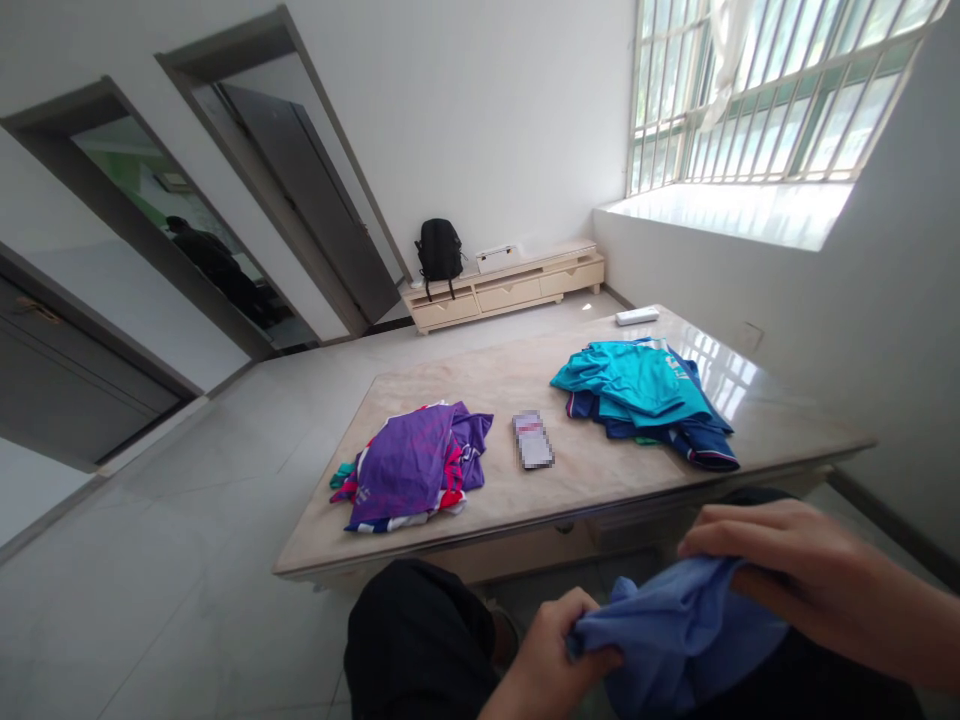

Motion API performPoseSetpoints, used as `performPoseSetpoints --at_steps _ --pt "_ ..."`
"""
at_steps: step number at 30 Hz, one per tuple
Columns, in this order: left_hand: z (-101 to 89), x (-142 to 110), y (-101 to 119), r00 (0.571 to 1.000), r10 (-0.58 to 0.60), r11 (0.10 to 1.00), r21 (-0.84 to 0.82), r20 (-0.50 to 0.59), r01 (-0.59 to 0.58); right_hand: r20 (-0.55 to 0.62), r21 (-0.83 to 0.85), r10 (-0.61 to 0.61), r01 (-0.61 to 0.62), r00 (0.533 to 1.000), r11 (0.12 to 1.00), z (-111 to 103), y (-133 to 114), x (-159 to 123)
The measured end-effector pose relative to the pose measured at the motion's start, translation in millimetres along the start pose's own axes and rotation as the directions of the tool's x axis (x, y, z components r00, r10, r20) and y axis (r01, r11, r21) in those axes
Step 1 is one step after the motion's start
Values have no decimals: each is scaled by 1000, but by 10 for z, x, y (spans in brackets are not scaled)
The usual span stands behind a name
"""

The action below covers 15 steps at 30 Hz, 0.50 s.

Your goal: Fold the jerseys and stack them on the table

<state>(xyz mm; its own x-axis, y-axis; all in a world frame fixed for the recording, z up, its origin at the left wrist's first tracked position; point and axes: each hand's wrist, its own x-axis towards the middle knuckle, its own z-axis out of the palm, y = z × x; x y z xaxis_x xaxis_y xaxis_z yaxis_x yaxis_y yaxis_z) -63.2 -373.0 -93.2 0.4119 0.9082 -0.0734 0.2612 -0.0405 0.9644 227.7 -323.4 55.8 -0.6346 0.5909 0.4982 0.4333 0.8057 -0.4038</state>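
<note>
A light blue piece of clothing is bunched over my lap, its exact kind unclear. My left hand pinches its left edge between thumb and fingers. On the other side my right hand grips the cloth, with some of its fingers tucked behind the fabric. Ahead on the table lies a pile topped by a purple jersey, with red, white and green cloth showing underneath. To the right sits another pile with a teal jersey over dark blue garments.
A phone-like object, blurred out, lies between the piles. A white object rests at the table's far edge. Beyond stands a low cabinet bearing a black backpack. A person shows through a doorway at left.
</note>
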Motion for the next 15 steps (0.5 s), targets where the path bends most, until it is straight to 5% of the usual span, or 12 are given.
performPoseSetpoints --at_steps 3,6,9,11,15 --pt "-151 240 -2 993 -24 999 46 -115 29 -105 -67 56 -64 993 996 -241 372 37" --pt "-486 794 273 972 19 998 56 -233 -6 -219 -205 110 -156 969 966 -576 936 323" --pt "-933 1602 740 958 195 932 345 -213 -113 -212 -313 245 -303 946 900 -972 1568 846" --pt "-1218 2213 1058 940 317 772 611 -127 -178 -167 -356 346 -384 923 852 -1244 1980 1240" --pt "-1645 3457 1498 935 350 652 732 -60 -198 -202 -466 348 -403 915 788 -1705 2744 1938"
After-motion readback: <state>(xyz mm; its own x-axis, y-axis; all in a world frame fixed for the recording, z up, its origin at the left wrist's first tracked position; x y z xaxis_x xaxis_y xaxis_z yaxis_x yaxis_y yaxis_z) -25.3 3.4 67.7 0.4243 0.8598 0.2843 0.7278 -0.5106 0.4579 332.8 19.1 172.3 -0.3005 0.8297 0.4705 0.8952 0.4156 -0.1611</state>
